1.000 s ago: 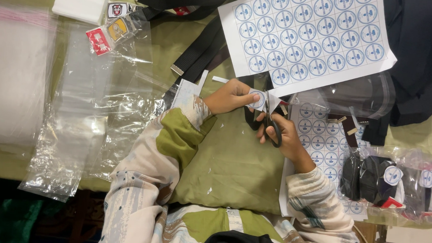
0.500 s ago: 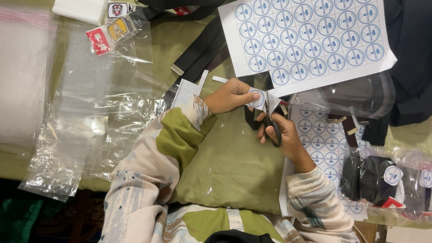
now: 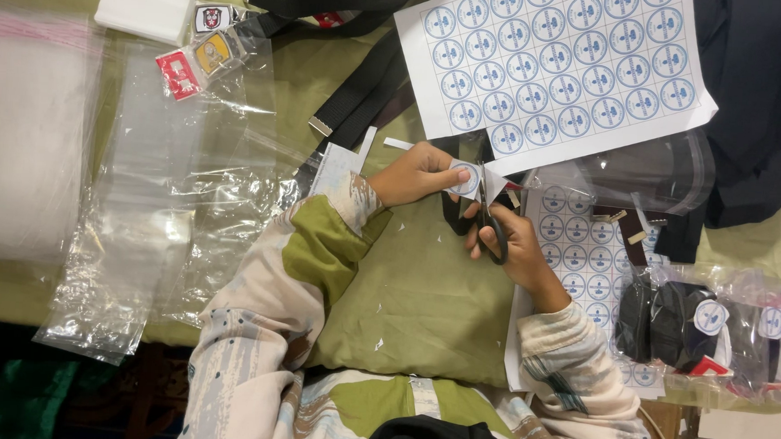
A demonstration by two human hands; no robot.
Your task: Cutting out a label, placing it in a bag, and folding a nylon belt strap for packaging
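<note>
My left hand (image 3: pixel 418 174) pinches a small round paper label (image 3: pixel 466 179) with a blue emblem. My right hand (image 3: pixel 509 246) grips black-handled scissors (image 3: pixel 488 223), whose blades meet the label's edge. Both hands hover over a green cushion (image 3: pixel 422 301) on my lap. A large sheet of round printed labels (image 3: pixel 554 63) lies just beyond the hands. A second label sheet (image 3: pixel 585 247) lies under my right wrist.
Clear plastic bags (image 3: pixel 169 199) spread out at the left. Black straps (image 3: pixel 361 93) run past the big sheet. Bagged black items with round labels (image 3: pixel 714 330) sit at the right. Small badges (image 3: pixel 199 54) and a white block (image 3: pixel 148 0) lie at upper left. Dark cloth (image 3: pixel 762 105) is upper right.
The label has turned slightly between my left fingers, and the scissors have shifted a little along its edge. Both arms stay where they were.
</note>
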